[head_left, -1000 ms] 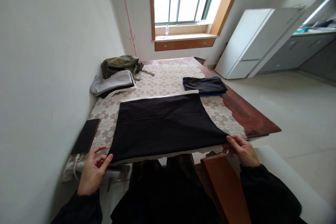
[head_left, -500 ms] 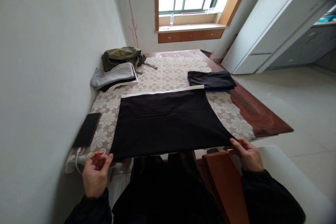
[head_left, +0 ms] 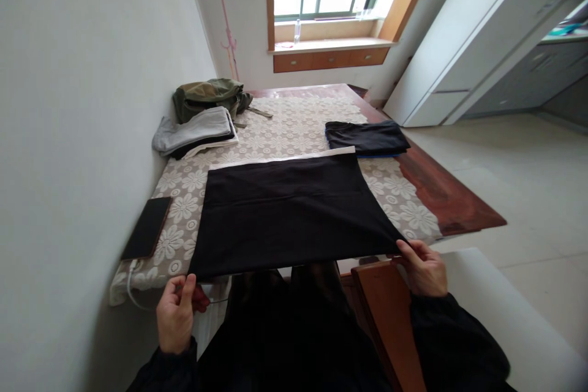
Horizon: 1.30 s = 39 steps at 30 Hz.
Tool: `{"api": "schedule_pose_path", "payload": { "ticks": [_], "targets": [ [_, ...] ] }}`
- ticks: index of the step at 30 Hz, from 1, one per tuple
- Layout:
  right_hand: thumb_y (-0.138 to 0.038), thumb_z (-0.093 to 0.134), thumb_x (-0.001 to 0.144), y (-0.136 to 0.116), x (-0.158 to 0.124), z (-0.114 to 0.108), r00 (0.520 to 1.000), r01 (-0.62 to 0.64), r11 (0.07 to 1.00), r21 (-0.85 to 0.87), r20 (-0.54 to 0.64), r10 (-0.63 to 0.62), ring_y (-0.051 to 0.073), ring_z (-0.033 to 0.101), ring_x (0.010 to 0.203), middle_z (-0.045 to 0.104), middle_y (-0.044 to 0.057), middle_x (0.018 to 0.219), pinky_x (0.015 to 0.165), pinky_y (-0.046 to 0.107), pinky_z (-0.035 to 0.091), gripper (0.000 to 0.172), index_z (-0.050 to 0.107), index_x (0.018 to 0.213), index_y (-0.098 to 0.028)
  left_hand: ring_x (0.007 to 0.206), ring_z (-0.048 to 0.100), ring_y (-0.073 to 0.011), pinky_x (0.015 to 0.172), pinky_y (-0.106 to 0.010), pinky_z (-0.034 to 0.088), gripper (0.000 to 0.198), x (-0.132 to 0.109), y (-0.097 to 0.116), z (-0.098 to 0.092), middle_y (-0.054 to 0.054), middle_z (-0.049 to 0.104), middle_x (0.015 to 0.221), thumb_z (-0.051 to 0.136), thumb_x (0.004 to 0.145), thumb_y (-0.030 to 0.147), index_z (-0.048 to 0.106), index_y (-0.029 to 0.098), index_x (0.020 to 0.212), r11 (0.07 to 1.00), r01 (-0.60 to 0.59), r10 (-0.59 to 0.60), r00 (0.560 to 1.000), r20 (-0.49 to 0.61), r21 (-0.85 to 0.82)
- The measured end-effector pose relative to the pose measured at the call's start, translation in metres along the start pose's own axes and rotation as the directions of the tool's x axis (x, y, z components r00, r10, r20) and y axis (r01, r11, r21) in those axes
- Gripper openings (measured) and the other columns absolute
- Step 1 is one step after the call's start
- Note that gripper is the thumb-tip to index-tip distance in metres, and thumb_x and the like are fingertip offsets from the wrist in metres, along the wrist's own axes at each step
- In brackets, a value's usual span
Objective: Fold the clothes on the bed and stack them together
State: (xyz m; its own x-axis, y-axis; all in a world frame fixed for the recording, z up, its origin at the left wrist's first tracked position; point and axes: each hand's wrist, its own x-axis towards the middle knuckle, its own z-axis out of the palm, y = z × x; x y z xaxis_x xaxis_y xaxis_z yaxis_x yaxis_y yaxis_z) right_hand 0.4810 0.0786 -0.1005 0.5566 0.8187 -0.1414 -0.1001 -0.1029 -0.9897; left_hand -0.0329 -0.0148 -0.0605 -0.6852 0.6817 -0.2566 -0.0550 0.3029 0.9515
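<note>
A black piece of cloth (head_left: 280,214), with a white strip along its far edge, lies spread over the near part of the table. My left hand (head_left: 177,312) pinches its near left corner between thumb and fingers. At the near right corner, my right hand (head_left: 421,266) grips the cloth the same way. The near edge is stretched taut between both hands, just past the table's front edge. Whether the cloth is a shirt or another garment, I cannot tell.
On the floral tablecloth (head_left: 294,119) lie folded dark clothes (head_left: 367,138) at right and a grey folded stack (head_left: 195,128) at left. A green backpack (head_left: 206,98) sits behind that stack. A black tablet (head_left: 147,228) with a white cable lies by the wall. A wooden chair (head_left: 390,318) stands close in front.
My left hand has shifted slightly right and down, still holding its corner. My right hand has moved a little left with its corner. The whole view has shifted slightly.
</note>
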Motion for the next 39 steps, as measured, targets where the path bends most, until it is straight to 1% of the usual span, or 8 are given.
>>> {"api": "schedule_pose_path", "payload": {
  "ticks": [11, 16, 19, 21, 26, 30, 36, 39],
  "targets": [
    [-0.045, 0.103, 0.049, -0.012, -0.006, 0.011, 0.993, 0.064, 0.982, 0.180, -0.106, -0.046, 0.014, 0.060, 0.037, 0.067, -0.007, 0.059, 0.035, 0.022, 0.048, 0.065, 0.055, 0.084, -0.022, 0.040, 0.049, -0.0086, 0.039, -0.019, 0.033, 0.056, -0.003, 0.003, 0.015, 0.012, 0.056, 0.061, 0.089, 0.060, 0.038, 0.041, 0.025, 0.085, 0.916, -0.217, 0.154, 0.967, -0.203, -0.338],
    [-0.049, 0.100, 0.054, -0.003, -0.026, 0.025, 0.988, 0.035, 0.961, 0.273, -0.152, 0.007, 0.013, 0.059, 0.038, 0.065, -0.008, 0.054, 0.038, 0.021, 0.047, 0.062, 0.054, 0.086, -0.023, 0.039, 0.043, -0.0096, 0.042, -0.021, 0.033, 0.052, -0.018, -0.017, 0.038, 0.015, 0.046, 0.050, 0.086, 0.067, 0.047, 0.045, 0.026, 0.091, 0.883, -0.172, 0.066, 0.967, -0.247, -0.437],
    [-0.053, 0.095, 0.062, 0.008, -0.051, 0.045, 0.997, -0.064, 0.944, 0.323, -0.025, 0.076, 0.013, 0.059, 0.042, 0.065, -0.006, 0.055, 0.040, 0.023, 0.047, 0.054, 0.055, 0.081, -0.023, 0.041, 0.045, -0.0107, 0.041, -0.023, 0.033, 0.048, -0.033, -0.024, 0.054, 0.011, 0.050, 0.051, 0.078, 0.074, 0.061, 0.048, 0.024, 0.082, 0.876, -0.093, 0.012, 0.985, -0.171, -0.473],
    [-0.059, 0.089, 0.070, 0.016, -0.069, 0.061, 0.988, -0.142, 0.948, 0.285, 0.096, 0.120, 0.013, 0.058, 0.043, 0.063, -0.003, 0.053, 0.040, 0.023, 0.045, 0.050, 0.057, 0.072, -0.021, 0.043, 0.050, -0.0124, 0.041, -0.025, 0.035, 0.052, -0.043, -0.025, 0.063, 0.005, 0.057, 0.054, 0.073, 0.076, 0.069, 0.053, 0.022, 0.073, 0.894, 0.022, -0.033, 0.999, -0.017, -0.448],
    [-0.072, 0.074, 0.080, 0.024, -0.099, 0.092, 0.932, -0.245, 0.968, 0.054, 0.288, 0.220, 0.011, 0.047, 0.037, 0.055, 0.003, 0.044, 0.036, 0.023, 0.031, 0.063, 0.058, 0.050, -0.018, 0.047, 0.062, -0.0200, 0.045, -0.029, 0.045, 0.069, -0.057, -0.014, 0.085, -0.009, 0.067, 0.055, 0.064, 0.075, 0.082, 0.070, 0.014, 0.067, 0.967, 0.165, -0.097, 0.943, 0.318, -0.193],
    [-0.073, 0.074, 0.078, 0.020, -0.110, 0.107, 0.898, -0.221, 0.972, -0.085, 0.370, 0.237, 0.011, 0.044, 0.034, 0.057, 0.004, 0.042, 0.037, 0.026, 0.029, 0.061, 0.068, 0.056, -0.016, 0.046, 0.061, -0.0202, 0.054, -0.031, 0.051, 0.061, -0.062, -0.009, 0.103, -0.006, 0.061, 0.045, 0.067, 0.081, 0.074, 0.069, 0.017, 0.057, 0.993, 0.091, -0.059, 0.940, 0.336, -0.078],
    [-0.073, 0.071, 0.081, 0.016, -0.119, 0.117, 0.942, -0.143, 0.989, -0.036, 0.303, 0.147, 0.011, 0.044, 0.036, 0.049, 0.002, 0.035, 0.045, 0.027, 0.038, 0.065, 0.063, 0.045, -0.020, 0.037, 0.050, -0.0150, 0.046, -0.028, 0.039, 0.057, -0.067, -0.011, 0.111, 0.002, 0.043, 0.036, 0.070, 0.083, 0.062, 0.053, 0.023, 0.046, 0.994, 0.054, -0.029, 0.969, 0.244, -0.097],
    [-0.076, 0.070, 0.080, 0.014, -0.126, 0.122, 0.912, -0.145, 0.983, -0.109, 0.371, 0.175, 0.011, 0.043, 0.036, 0.051, 0.003, 0.036, 0.042, 0.027, 0.033, 0.068, 0.063, 0.043, -0.019, 0.039, 0.051, -0.0151, 0.049, -0.028, 0.042, 0.056, -0.070, -0.007, 0.115, 0.001, 0.047, 0.038, 0.071, 0.083, 0.063, 0.057, 0.022, 0.047, 0.995, 0.059, -0.032, 0.952, 0.304, -0.080]
  ]
}}
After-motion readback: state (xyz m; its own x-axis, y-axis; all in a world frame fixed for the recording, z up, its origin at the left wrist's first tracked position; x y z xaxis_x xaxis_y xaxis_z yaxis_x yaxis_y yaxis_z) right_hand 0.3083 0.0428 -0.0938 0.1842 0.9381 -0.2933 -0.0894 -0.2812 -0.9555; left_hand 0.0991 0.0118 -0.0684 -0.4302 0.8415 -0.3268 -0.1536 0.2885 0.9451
